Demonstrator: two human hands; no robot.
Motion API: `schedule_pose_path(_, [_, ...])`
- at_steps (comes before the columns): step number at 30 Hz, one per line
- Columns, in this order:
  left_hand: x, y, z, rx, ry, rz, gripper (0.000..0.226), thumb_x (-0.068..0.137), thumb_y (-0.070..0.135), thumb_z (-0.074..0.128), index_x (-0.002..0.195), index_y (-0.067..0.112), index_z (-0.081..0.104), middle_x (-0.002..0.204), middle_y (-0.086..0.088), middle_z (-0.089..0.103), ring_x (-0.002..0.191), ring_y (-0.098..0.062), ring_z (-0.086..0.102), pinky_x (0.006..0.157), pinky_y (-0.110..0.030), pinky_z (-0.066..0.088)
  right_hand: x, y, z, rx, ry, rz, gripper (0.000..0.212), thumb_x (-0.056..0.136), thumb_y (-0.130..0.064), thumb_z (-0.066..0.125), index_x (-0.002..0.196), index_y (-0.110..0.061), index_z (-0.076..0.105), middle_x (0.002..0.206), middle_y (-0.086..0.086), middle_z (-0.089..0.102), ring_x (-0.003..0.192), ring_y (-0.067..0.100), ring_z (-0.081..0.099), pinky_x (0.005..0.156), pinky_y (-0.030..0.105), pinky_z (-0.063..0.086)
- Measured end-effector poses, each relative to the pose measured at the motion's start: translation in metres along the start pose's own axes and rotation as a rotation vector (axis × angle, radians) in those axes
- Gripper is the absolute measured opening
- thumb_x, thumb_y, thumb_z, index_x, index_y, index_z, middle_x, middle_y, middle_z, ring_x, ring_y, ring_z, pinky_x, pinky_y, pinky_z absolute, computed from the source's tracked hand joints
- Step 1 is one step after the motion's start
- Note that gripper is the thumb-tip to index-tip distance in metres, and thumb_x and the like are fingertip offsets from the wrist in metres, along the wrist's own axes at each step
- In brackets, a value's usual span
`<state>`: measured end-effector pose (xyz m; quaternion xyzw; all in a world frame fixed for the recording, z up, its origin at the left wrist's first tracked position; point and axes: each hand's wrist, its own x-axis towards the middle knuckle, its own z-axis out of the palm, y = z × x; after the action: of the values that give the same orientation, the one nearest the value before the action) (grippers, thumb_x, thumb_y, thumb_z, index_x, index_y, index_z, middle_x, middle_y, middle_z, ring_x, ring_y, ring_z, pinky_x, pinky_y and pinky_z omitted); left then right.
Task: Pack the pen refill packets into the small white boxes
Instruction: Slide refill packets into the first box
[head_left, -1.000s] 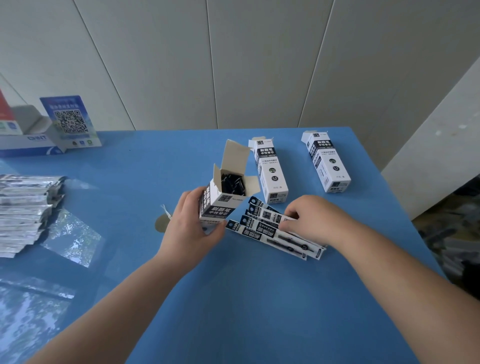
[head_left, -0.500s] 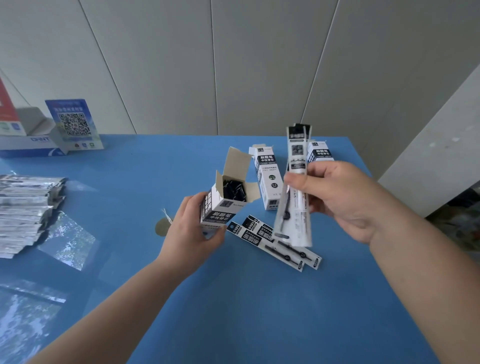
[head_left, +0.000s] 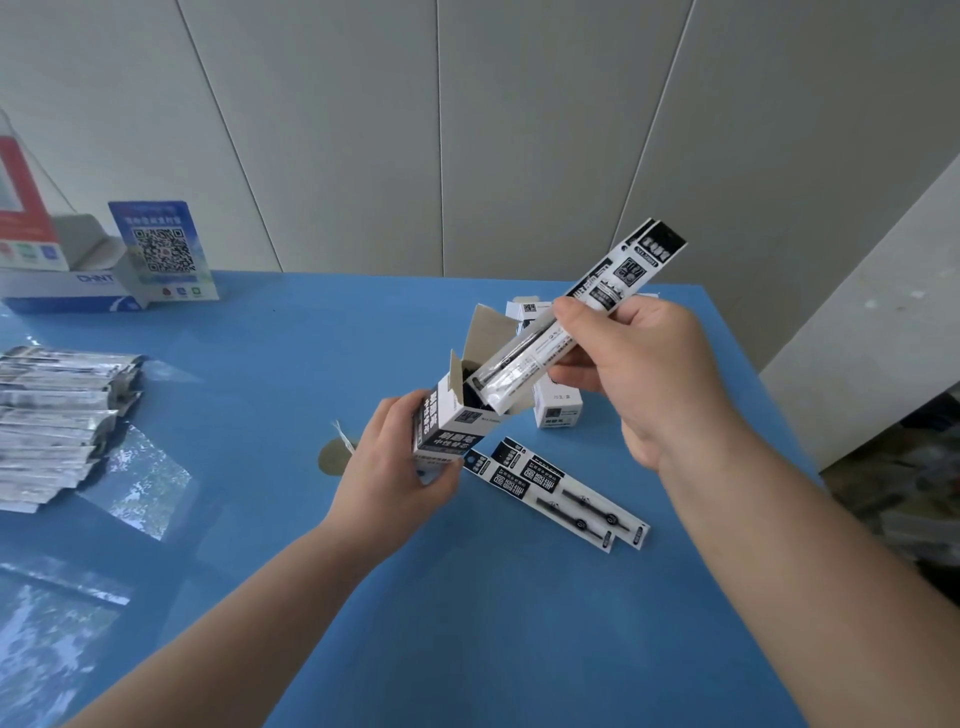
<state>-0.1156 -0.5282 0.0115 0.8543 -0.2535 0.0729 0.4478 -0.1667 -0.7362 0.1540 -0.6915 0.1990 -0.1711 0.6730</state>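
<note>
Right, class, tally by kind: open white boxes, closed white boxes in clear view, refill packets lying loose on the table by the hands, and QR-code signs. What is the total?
Open white boxes: 1, held by the left hand
Closed white boxes: 1
Loose refill packets: 2
QR-code signs: 1
Total: 5

closed boxes largely hidden behind right hand | stacked packets cut by left edge | packet print blurred, unreadable
</note>
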Motion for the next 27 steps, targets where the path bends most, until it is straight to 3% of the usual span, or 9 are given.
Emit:
schedule_pose_path(4, [-0.001,0.0,0.001,0.008,-0.002,0.01,0.062,0.075,0.042,0.065,0.132,0.037,0.042,0.12,0.03,0.044,0.109,0.004,0.051,0.084,-0.007,0.038,-0.003,0.002,0.008,-0.043,0.062,-0.032,0.021,0.088,-0.027,0.071,0.075,-0.01,0.072,0.071,0.001,0.078,0.059,0.016,0.075,0.074,0.051,0.064])
schedule_pose_path(7, [-0.001,0.0,0.001,0.014,0.0,0.013,0.063,0.075,0.045,0.063,0.133,0.036,0.042,0.121,0.03,0.043,0.109,0.005,0.051,0.084,-0.002,0.036,-0.005,0.002,0.012,-0.021,0.094,-0.048,0.023,0.086,-0.029,0.071,0.073,-0.009,0.07,0.07,0.001,0.078,0.056,0.016,0.074,0.076,0.058,0.062])
schedule_pose_path(11, [-0.001,-0.001,0.003,0.033,0.009,0.021,0.064,0.075,0.045,0.064,0.134,0.035,0.041,0.113,0.029,0.044,0.107,0.002,0.052,0.085,-0.006,0.038,-0.009,0.006,0.017,-0.021,0.113,-0.058,0.022,0.088,-0.026,0.071,0.074,-0.009,0.07,0.071,0.0,0.078,0.057,0.016,0.074,0.07,0.051,0.064])
schedule_pose_path(15, [0.0,0.0,0.005,0.056,0.017,0.045,0.063,0.075,0.043,0.065,0.133,0.032,0.043,0.114,0.021,0.046,0.104,-0.004,0.054,0.085,-0.02,0.044,-0.016,0.017,0.025,-0.123,0.025,-0.031,0.022,0.089,-0.025,0.071,0.079,-0.006,0.073,0.073,0.001,0.078,0.06,0.02,0.075,0.067,0.046,0.065])
schedule_pose_path(18, [0.0,0.002,0.005,0.06,0.017,0.068,0.062,0.074,0.042,0.065,0.132,0.031,0.044,0.113,0.019,0.047,0.103,-0.004,0.054,0.085,-0.019,0.043,-0.021,0.024,0.026,-0.347,-0.106,-0.035,0.033,0.083,-0.041,0.076,0.08,-0.009,0.069,0.066,-0.007,0.074,0.057,0.014,0.067,0.058,0.027,0.06])
schedule_pose_path(21, [0.001,0.001,0.003,0.039,0.016,0.042,0.064,0.076,0.036,0.069,0.134,0.029,0.044,0.113,0.019,0.046,0.105,0.0,0.052,0.086,-0.018,0.043,-0.02,0.02,0.019,-0.31,-0.161,-0.047,0.034,0.079,-0.051,0.075,0.08,-0.018,0.067,0.067,-0.013,0.071,0.059,0.005,0.064,0.055,0.023,0.05])
schedule_pose_path(24, [0.0,0.0,0.002,0.029,0.014,0.021,0.064,0.077,0.035,0.07,0.134,0.032,0.042,0.111,0.025,0.043,0.108,0.005,0.05,0.086,-0.015,0.041,-0.016,0.015,0.016,-0.234,-0.145,-0.12,0.022,0.083,-0.042,0.069,0.092,-0.023,0.07,0.084,-0.002,0.075,0.07,0.008,0.065,0.069,0.036,0.053])
schedule_pose_path(27, [0.0,0.001,0.002,0.036,0.014,0.023,0.063,0.076,0.041,0.066,0.133,0.032,0.042,0.111,0.032,0.042,0.109,0.009,0.048,0.084,-0.007,0.037,-0.014,0.017,0.022,-0.306,-0.159,-0.193,0.007,0.088,-0.028,0.075,0.094,-0.025,0.072,0.085,-0.005,0.076,0.077,0.013,0.071,0.072,0.038,0.058])
